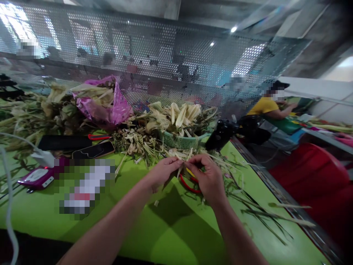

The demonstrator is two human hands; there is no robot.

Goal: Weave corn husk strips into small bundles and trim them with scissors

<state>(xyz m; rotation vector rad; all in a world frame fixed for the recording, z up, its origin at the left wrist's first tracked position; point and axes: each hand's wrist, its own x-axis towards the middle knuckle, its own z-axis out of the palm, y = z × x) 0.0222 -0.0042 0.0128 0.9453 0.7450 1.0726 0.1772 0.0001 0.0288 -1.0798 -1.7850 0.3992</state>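
Note:
My left hand (163,171) and my right hand (209,176) meet over the green table (171,228), fingers pinched together on a thin pale strip of leaf (182,165). A red-handled tool (190,186) lies on the table right under my right hand. Just beyond my hands lies a heap of pale leaf strips (143,141), and behind it a green basket (182,141) full of cream-coloured folded leaves.
A pink plastic bag (110,106) of leaves and a pile of dried stalks sit at the back left. Phones (93,150) and a white cable (8,206) lie at the left. A perforated metal screen (165,55) backs the table. A person in yellow (264,106) sits at the right.

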